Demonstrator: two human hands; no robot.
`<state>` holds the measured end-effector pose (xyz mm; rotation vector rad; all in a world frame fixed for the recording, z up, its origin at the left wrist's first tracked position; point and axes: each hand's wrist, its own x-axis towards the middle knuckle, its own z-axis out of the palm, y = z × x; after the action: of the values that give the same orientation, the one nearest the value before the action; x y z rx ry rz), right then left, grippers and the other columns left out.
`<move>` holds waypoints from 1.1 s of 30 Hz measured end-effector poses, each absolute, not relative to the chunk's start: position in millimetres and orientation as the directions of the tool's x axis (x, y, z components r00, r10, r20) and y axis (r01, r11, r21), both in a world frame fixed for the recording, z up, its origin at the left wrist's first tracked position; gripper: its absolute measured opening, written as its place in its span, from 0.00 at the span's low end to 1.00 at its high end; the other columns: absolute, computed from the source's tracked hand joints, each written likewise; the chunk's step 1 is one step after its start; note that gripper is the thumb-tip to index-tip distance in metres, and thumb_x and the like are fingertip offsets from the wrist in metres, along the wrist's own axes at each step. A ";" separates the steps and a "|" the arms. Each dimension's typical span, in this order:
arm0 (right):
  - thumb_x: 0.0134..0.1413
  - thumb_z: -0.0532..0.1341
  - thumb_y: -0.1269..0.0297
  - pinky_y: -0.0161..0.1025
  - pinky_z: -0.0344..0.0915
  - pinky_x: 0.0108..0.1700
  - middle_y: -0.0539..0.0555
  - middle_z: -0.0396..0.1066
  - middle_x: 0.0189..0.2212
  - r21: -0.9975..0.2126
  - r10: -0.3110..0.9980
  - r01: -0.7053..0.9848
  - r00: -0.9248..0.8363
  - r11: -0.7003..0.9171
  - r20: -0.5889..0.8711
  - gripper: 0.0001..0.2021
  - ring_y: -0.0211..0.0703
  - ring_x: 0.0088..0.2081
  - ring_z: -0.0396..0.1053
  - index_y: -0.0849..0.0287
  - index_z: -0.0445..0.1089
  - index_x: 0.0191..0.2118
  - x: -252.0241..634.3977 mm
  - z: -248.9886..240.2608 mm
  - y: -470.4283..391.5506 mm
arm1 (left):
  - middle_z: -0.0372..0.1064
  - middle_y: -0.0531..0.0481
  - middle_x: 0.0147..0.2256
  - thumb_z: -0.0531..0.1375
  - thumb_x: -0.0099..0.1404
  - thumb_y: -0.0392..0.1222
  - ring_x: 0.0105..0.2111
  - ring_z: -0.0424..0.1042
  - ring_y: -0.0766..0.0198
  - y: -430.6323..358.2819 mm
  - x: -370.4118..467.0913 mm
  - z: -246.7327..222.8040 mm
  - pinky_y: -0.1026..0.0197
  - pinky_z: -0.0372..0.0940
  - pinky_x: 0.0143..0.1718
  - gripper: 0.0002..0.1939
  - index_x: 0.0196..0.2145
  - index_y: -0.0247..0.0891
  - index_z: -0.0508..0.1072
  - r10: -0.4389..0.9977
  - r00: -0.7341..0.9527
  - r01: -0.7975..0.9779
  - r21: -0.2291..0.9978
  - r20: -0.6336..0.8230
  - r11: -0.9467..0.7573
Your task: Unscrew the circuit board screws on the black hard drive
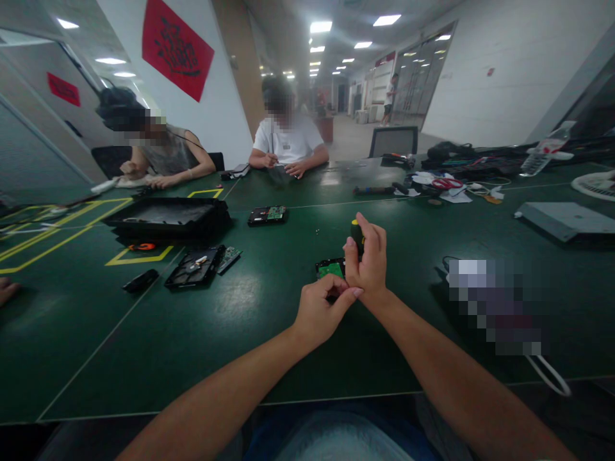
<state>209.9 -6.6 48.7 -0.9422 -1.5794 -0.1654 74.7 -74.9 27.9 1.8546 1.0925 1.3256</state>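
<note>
**Head view: both hands at a green circuit board, screwdriver upright**

Head view shows a dark green tabletop with yellow tape markings at the left. A black tray sits at far left, with an opened drive casing just in front of it. A second drive lies beyond centre. Two other people sit at the far edge.

The right hand is clenched around a screwdriver with a yellow-and-black handle, held upright. The tip is hidden behind the hand. The left hand is curled, its fingers pinched at the near edge of a green circuit board. The board lies flat on the tabletop at centre, directly below the screwdriver.
</note>
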 end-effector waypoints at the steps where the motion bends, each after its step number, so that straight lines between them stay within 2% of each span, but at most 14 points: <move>1: 0.71 0.53 0.64 0.57 0.70 0.59 0.61 0.66 0.56 -0.392 0.467 0.644 0.062 0.656 0.882 0.27 0.52 0.56 0.66 0.49 0.52 0.71 210.6 49.1 -6.5 | 0.76 0.52 0.29 0.66 0.70 0.49 0.28 0.75 0.64 -75.6 75.4 27.0 0.61 0.71 0.33 0.12 0.33 0.40 0.76 0.874 0.178 0.276 0.830 0.451 -0.485; 4: 0.70 0.53 0.65 0.58 0.70 0.59 0.61 0.65 0.55 -0.386 0.452 0.651 0.073 0.654 0.889 0.26 0.53 0.56 0.66 0.49 0.54 0.70 211.5 49.1 -6.1 | 0.78 0.50 0.33 0.68 0.68 0.49 0.33 0.78 0.61 -76.2 77.2 26.8 0.58 0.73 0.39 0.10 0.37 0.40 0.76 0.860 0.146 0.278 0.814 0.489 -0.510; 8: 0.70 0.53 0.66 0.58 0.70 0.60 0.62 0.64 0.56 -0.371 0.458 0.651 0.040 0.662 0.888 0.24 0.53 0.57 0.65 0.50 0.54 0.69 210.1 47.2 -3.8 | 0.79 0.47 0.44 0.71 0.64 0.49 0.42 0.80 0.56 -71.8 74.2 31.4 0.54 0.75 0.46 0.17 0.47 0.42 0.76 0.849 0.080 0.260 0.811 0.523 -0.524; 11: 0.70 0.51 0.67 0.59 0.69 0.62 0.63 0.62 0.58 -0.376 0.490 0.668 0.019 0.642 0.871 0.25 0.53 0.59 0.64 0.50 0.51 0.69 215.2 48.0 1.8 | 0.80 0.48 0.38 0.67 0.68 0.50 0.36 0.79 0.60 -63.5 63.7 34.5 0.57 0.75 0.41 0.10 0.41 0.41 0.77 0.852 0.107 0.292 0.802 0.513 -0.520; 13: 0.70 0.51 0.68 0.60 0.67 0.63 0.64 0.61 0.60 -0.370 0.522 0.710 0.005 0.599 0.853 0.25 0.54 0.62 0.63 0.52 0.51 0.69 225.1 49.9 8.4 | 0.77 0.51 0.31 0.63 0.72 0.49 0.31 0.76 0.62 -54.8 52.7 34.1 0.60 0.72 0.36 0.12 0.34 0.40 0.77 0.849 0.082 0.377 0.772 0.522 -0.512; 14: 0.69 0.50 0.69 0.59 0.68 0.62 0.65 0.60 0.60 -0.366 0.554 0.734 -0.017 0.573 0.832 0.24 0.55 0.62 0.63 0.54 0.52 0.68 231.6 50.8 12.4 | 0.77 0.51 0.31 0.62 0.73 0.49 0.32 0.76 0.62 -49.6 46.6 33.1 0.60 0.71 0.36 0.12 0.35 0.40 0.77 0.850 0.059 0.401 0.767 0.524 -0.501; 18: 0.66 0.51 0.71 0.57 0.72 0.53 0.68 0.62 0.61 -0.415 0.773 0.844 0.002 0.338 0.634 0.23 0.59 0.55 0.70 0.59 0.56 0.65 257.0 49.6 28.0 | 0.75 0.50 0.33 0.61 0.72 0.50 0.33 0.75 0.61 -28.4 24.8 26.4 0.59 0.69 0.38 0.11 0.37 0.40 0.75 0.835 -0.082 0.450 0.768 0.544 -0.456; 21: 0.66 0.55 0.65 0.53 0.71 0.49 0.67 0.69 0.57 -0.427 0.886 0.879 0.011 0.212 0.463 0.22 0.58 0.49 0.74 0.59 0.57 0.64 266.8 43.7 35.0 | 0.75 0.50 0.34 0.61 0.73 0.48 0.35 0.74 0.62 -18.9 16.8 23.1 0.60 0.68 0.40 0.10 0.38 0.39 0.74 0.832 -0.120 0.450 0.777 0.542 -0.441; 23: 0.67 0.58 0.57 0.50 0.70 0.47 0.62 0.74 0.50 -0.385 0.936 0.899 -0.068 0.207 0.346 0.19 0.57 0.46 0.75 0.56 0.63 0.59 269.4 39.3 37.8 | 0.74 0.50 0.35 0.61 0.72 0.48 0.35 0.73 0.62 -17.1 15.5 23.0 0.60 0.68 0.41 0.10 0.39 0.39 0.74 0.833 -0.135 0.447 0.783 0.536 -0.432; 26: 0.66 0.60 0.48 0.44 0.68 0.45 0.60 0.75 0.46 -0.310 0.957 0.918 -0.183 0.249 0.227 0.17 0.53 0.45 0.74 0.56 0.70 0.49 272.3 33.3 42.0 | 0.75 0.49 0.36 0.60 0.73 0.47 0.37 0.74 0.62 -18.4 16.5 24.2 0.59 0.68 0.43 0.09 0.40 0.38 0.74 0.840 -0.128 0.437 0.790 0.528 -0.430; 29: 0.66 0.61 0.48 0.41 0.66 0.46 0.59 0.75 0.45 -0.269 0.953 0.917 -0.260 0.294 0.155 0.16 0.50 0.45 0.73 0.58 0.72 0.44 276.6 28.2 47.1 | 0.75 0.49 0.37 0.60 0.73 0.47 0.38 0.75 0.61 -20.1 18.0 25.4 0.58 0.69 0.44 0.10 0.41 0.38 0.74 0.840 -0.124 0.434 0.790 0.528 -0.432; 33: 0.67 0.60 0.49 0.40 0.64 0.46 0.58 0.76 0.44 -0.278 0.939 0.898 -0.314 0.341 0.137 0.16 0.48 0.45 0.73 0.58 0.74 0.43 282.1 23.5 53.2 | 0.75 0.49 0.37 0.60 0.73 0.47 0.38 0.75 0.61 -19.7 17.3 26.9 0.58 0.69 0.43 0.09 0.41 0.39 0.74 0.835 -0.137 0.432 0.791 0.533 -0.434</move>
<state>282.1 53.2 23.5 -1.6465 -2.3344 0.2173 17.3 -19.7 26.9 1.7870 1.4164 1.5932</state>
